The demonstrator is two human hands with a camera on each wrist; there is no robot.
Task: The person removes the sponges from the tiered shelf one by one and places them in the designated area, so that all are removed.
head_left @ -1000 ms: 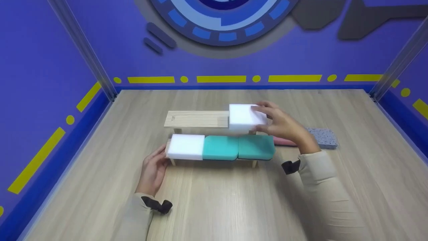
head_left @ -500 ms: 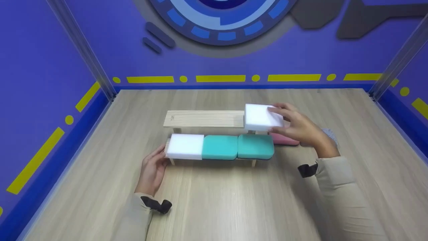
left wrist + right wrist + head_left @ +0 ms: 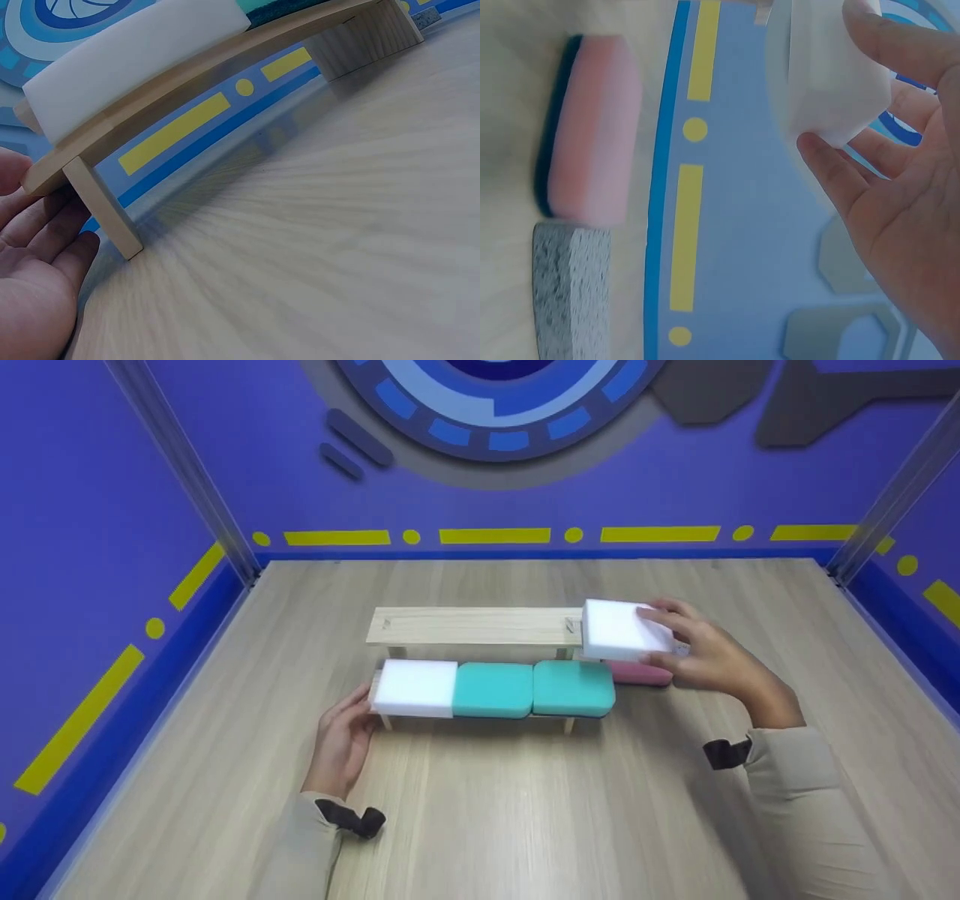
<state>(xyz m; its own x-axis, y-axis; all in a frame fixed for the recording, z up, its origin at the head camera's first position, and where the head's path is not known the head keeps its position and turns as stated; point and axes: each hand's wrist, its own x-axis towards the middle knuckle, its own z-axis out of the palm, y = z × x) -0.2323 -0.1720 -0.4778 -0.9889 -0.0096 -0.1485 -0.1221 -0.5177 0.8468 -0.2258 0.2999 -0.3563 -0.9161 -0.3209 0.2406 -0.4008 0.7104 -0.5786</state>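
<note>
In my right hand I grip a white foam sponge, raised by the right end of the rear wooden stand. The right wrist view shows fingertips pinching its sides. My left hand holds the left end of the front wooden stand, thumb at the board's edge and fingers beneath. In a row on that stand lie another white sponge and two teal sponges, a middle one and a right one. Nothing lies on the rear stand's board.
A pink sponge with a dark underside lies on the table right of the stands. Beyond it sits a grey speckled block, mostly hidden behind my right hand in the head view. Blue walls bound the table at the back and sides.
My right hand has carried the white sponge rightward off the rear stand's right part, baring more of its board. My left hand has stayed on the front stand.
</note>
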